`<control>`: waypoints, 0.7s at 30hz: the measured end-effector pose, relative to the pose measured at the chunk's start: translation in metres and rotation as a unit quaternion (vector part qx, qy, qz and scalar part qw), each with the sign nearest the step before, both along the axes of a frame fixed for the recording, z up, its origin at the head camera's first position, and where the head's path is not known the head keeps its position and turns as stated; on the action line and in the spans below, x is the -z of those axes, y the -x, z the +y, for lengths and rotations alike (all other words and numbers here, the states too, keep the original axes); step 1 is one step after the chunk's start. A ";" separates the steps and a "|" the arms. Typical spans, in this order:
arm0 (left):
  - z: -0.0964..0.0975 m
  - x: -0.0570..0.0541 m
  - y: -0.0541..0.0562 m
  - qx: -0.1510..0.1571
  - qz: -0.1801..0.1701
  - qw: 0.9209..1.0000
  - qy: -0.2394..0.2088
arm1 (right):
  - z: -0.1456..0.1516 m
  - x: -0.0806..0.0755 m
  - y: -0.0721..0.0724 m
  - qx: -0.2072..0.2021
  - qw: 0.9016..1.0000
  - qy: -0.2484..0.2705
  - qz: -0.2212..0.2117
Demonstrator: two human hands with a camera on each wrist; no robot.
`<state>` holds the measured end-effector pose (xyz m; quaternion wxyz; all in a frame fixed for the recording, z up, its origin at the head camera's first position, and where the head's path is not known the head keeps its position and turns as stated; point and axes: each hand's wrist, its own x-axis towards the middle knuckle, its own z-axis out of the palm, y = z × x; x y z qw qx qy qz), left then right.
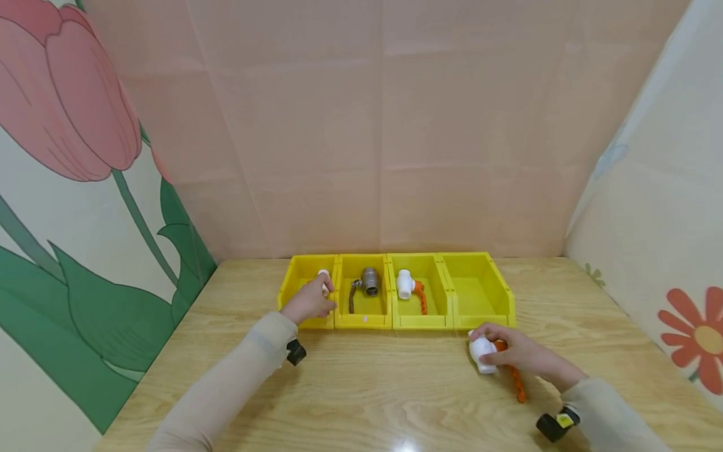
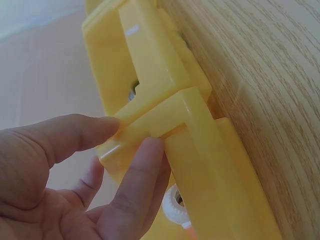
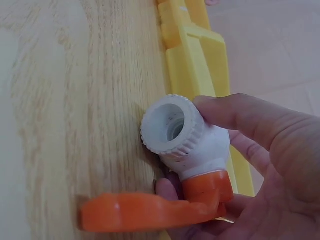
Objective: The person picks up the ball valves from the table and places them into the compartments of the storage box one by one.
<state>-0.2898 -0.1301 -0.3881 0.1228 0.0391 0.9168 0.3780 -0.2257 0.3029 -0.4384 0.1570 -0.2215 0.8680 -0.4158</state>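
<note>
A white plastic ball valve (image 1: 482,353) with an orange lever is gripped by my right hand (image 1: 522,355), low over the table in front of the rightmost bin. The right wrist view shows its ribbed open end (image 3: 170,127) between thumb and fingers, lever (image 3: 145,212) pointing away from the palm. My left hand (image 1: 309,300) is over the leftmost yellow bin (image 1: 289,290), fingers extended. In the left wrist view, its thumb and fingertips are at the bin's edge, beside the divider; contact is hard to tell. Another white valve (image 2: 170,212) lies in that bin, partly hidden.
The second bin (image 1: 363,321) holds a grey metal valve (image 1: 370,280) with a dark lever. In the third bin (image 1: 420,322) lies a white valve (image 1: 404,284) with an orange lever. A fourth bin (image 1: 480,304) stands at the row's right end, on the wooden table (image 1: 361,389).
</note>
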 end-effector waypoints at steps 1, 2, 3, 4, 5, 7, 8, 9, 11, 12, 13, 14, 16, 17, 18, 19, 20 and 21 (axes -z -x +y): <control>0.000 0.000 0.000 0.000 0.000 1.000 0.000 | 0.000 0.000 0.000 0.002 1.000 0.002 -0.002; 0.000 -0.001 0.000 -0.002 0.000 1.000 -0.001 | -0.001 -0.001 0.000 0.004 1.000 0.006 -0.008; 0.000 -0.001 0.000 -0.003 0.000 1.000 0.000 | -0.002 -0.001 0.000 0.006 1.000 0.010 -0.013; 0.000 -0.002 0.000 -0.004 0.000 1.000 0.000 | -0.002 -0.001 0.000 0.007 1.000 0.015 -0.019; 0.000 -0.002 0.000 -0.005 0.000 1.000 0.002 | -0.002 -0.001 0.000 0.007 0.999 0.020 -0.026; 0.001 -0.002 -0.001 -0.005 -0.002 1.000 0.002 | -0.001 -0.001 0.000 0.011 0.999 0.031 -0.044; 0.001 -0.002 -0.001 -0.006 -0.003 1.000 0.004 | 0.000 -0.001 0.000 0.012 0.998 0.036 -0.051; 0.001 -0.002 -0.001 -0.006 -0.005 1.000 0.004 | 0.001 -0.001 0.000 0.010 0.998 0.040 -0.056; 0.001 -0.003 -0.002 -0.005 -0.008 1.000 0.004 | 0.003 -0.001 0.001 0.006 0.997 0.050 -0.063; 0.001 -0.003 -0.002 -0.005 -0.010 1.000 0.003 | 0.004 -0.001 0.002 0.003 0.996 0.056 -0.067; 0.001 -0.003 -0.003 -0.005 -0.010 1.000 0.002 | 0.005 -0.001 0.003 -0.003 0.996 0.060 -0.067; 0.001 -0.003 -0.003 -0.005 -0.010 1.000 0.000 | 0.005 -0.002 0.005 -0.009 0.995 0.066 -0.068; 0.000 -0.003 -0.003 -0.004 -0.009 1.000 -0.004 | 0.004 -0.005 0.007 -0.019 0.994 0.079 -0.072; 0.000 -0.002 -0.003 -0.003 -0.008 1.000 -0.007 | 0.003 -0.008 0.008 -0.023 0.993 0.085 -0.077; 0.000 -0.002 -0.002 -0.002 -0.009 1.000 -0.009 | 0.003 -0.011 0.010 -0.026 0.993 0.089 -0.079; 0.000 -0.001 -0.002 -0.001 -0.009 1.000 -0.010 | 0.002 -0.014 0.011 -0.027 0.992 0.092 -0.081; 0.000 -0.001 -0.002 0.000 -0.010 1.000 -0.012 | 0.001 -0.018 0.012 -0.028 0.991 0.098 -0.084; 0.000 0.000 -0.001 0.001 -0.010 1.000 -0.014 | 0.000 -0.022 0.013 -0.030 0.990 0.104 -0.087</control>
